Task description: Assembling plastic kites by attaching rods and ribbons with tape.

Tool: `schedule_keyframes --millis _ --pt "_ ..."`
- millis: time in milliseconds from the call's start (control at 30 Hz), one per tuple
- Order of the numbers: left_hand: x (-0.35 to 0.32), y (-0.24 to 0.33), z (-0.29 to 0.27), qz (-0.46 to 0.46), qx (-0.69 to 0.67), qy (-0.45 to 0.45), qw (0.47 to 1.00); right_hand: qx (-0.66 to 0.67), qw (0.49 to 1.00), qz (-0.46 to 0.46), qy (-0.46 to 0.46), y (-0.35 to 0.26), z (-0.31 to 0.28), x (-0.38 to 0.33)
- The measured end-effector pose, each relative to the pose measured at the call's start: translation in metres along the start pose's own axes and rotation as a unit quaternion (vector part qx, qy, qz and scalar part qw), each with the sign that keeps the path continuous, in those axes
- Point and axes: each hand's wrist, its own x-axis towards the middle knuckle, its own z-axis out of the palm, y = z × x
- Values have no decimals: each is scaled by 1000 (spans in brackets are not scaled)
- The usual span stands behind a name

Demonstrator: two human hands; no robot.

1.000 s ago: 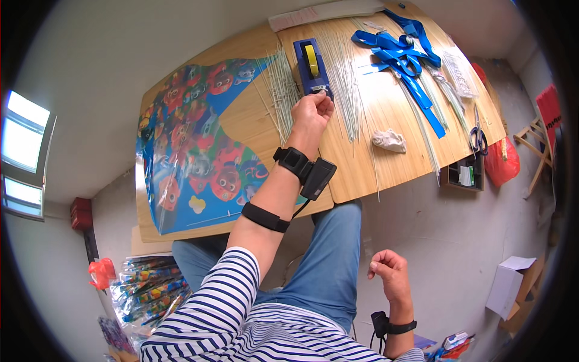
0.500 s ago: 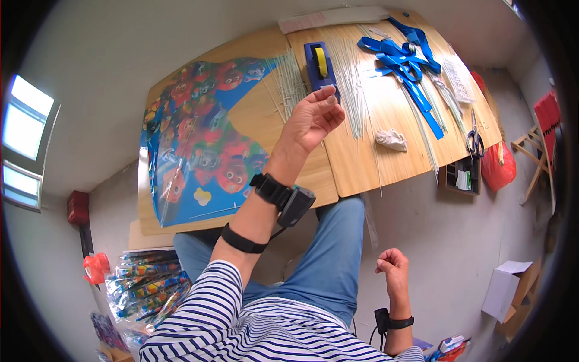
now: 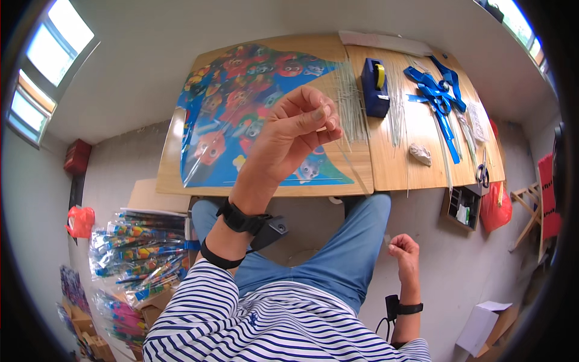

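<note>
My left hand is raised over the table, thumb and fingers pinched together; what they hold, if anything, is too small to make out. A thin pale strip or rod runs below its fingertips; I cannot tell whether it is held. Under that hand lies a blue plastic sheet printed with colourful cartoon figures. Off the table, beside my right knee, my right hand has its fingers curled in a pinch, with a small clear bit at the tips. A blue tape dispenser with a yellow core stands beyond my left hand.
Thin pale rods lie beside the dispenser. Further right are blue ribbon, a crumpled whitish lump and scissors. A dark open box sits below the right edge. Plastic-wrapped colourful packs are piled at my left.
The view has shifted, so the table appears further right. My left hand has come from beside the tape dispenser back toward me, over the printed sheet. The right hand stays low, still pinched.
</note>
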Motion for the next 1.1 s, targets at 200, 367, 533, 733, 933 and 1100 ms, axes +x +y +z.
schedule_keyframes --millis 200,367,533,733,933,1100 --pt "-68 50 -11 112 41 93 988 -8 998 -41 -49 -37 28 -4" --pt "-115 82 -39 217 96 127 963 -22 992 -56 -111 -49 47 3" --pt "-156 113 -34 223 147 175 948 -63 986 -66 -137 -62 63 13" --pt "-189 131 -51 205 299 214 907 -81 982 -84 -149 -82 76 19" --pt "-200 132 -57 196 374 257 869 -95 976 -126 -150 -94 82 29" --pt "-205 129 -58 213 309 285 882 -72 981 -122 -134 -108 94 24"
